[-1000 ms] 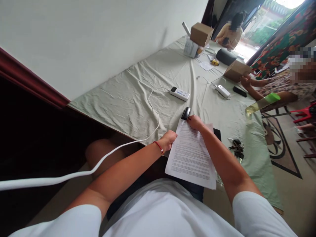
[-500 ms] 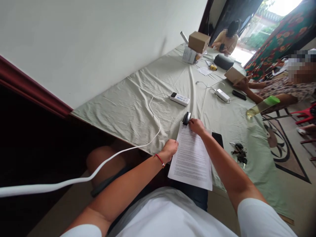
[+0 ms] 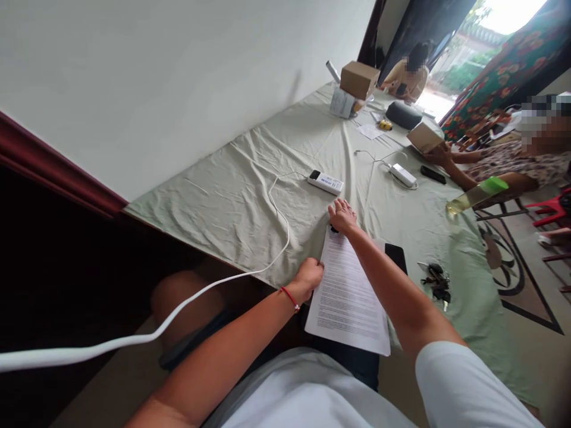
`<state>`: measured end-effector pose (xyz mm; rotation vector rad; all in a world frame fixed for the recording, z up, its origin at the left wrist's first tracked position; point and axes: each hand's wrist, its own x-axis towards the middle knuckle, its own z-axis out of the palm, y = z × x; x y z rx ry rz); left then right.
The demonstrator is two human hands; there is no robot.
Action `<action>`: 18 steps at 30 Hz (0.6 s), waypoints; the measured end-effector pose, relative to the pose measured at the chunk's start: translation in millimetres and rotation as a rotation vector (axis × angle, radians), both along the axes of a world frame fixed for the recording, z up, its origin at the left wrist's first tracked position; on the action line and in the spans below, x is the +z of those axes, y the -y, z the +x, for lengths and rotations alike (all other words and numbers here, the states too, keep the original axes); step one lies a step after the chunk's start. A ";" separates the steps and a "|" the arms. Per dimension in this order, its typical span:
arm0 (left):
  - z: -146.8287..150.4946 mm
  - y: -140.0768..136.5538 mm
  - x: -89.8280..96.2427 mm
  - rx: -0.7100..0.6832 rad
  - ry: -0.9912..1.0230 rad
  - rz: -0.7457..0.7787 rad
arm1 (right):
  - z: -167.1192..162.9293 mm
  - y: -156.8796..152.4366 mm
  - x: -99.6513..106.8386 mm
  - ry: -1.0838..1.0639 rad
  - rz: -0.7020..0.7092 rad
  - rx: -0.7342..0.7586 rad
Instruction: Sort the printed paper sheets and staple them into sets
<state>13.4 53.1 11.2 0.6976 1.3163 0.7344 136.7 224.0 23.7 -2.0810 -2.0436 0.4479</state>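
A stack of printed papers hangs over the near table edge above my lap. My left hand is closed on the papers' left edge, a red string bracelet at its wrist. My right hand lies on top of a small black stapler-like thing at the papers' upper left corner, its fingers stretched out and slightly apart. Most of that black thing is hidden under the palm. A flat black object lies partly beneath the papers on the right.
A white power strip with a white cord lies beyond my hands. Keys, a green-lidded bottle, a phone and a white adapter are to the right. Cardboard box at the back; two people sit at the table.
My right hand has moved from beside the black stapler-like thing onto its top, and its fingers have straightened. My left hand stays on the papers' edge.
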 end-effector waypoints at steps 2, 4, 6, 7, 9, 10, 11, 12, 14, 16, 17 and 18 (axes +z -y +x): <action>0.2 -1.2 -1.7 0.013 0.002 -0.024 | 0.9 2.7 -9.8 -0.006 0.010 0.017; 0.3 -1.7 -2.1 0.024 0.003 -0.052 | 2.2 5.6 -15.6 -0.018 0.059 0.031; -0.2 -1.2 -0.6 0.023 0.009 -0.079 | 2.8 7.2 -18.1 -0.034 0.086 0.035; -0.6 -0.6 0.6 0.017 0.016 -0.090 | 2.7 7.5 -18.5 -0.040 0.083 0.032; -1.5 0.9 2.7 -0.009 0.044 -0.107 | 2.2 7.3 -18.7 -0.048 0.071 0.023; -1.6 1.7 3.4 -0.024 0.060 -0.112 | 1.8 7.0 -18.6 -0.050 0.072 0.014; -1.2 2.5 3.7 -0.038 0.072 -0.115 | 1.4 6.7 -18.4 -0.049 0.077 0.010; -0.3 3.1 3.6 -0.047 0.077 -0.115 | 1.1 6.5 -18.1 -0.048 0.084 0.013; 2.7 3.9 2.9 -0.053 0.070 -0.104 | 0.4 6.5 -17.1 -0.053 0.089 0.022; 5.9 4.9 1.8 -0.046 0.052 -0.077 | -0.1 7.3 -15.0 -0.079 0.089 0.009; 6.8 5.9 1.2 -0.040 0.042 -0.059 | -0.1 8.2 -13.1 -0.096 0.104 -0.016; 7.0 7.4 0.4 -0.034 0.031 -0.041 | 0.2 9.9 -10.5 -0.114 0.136 -0.050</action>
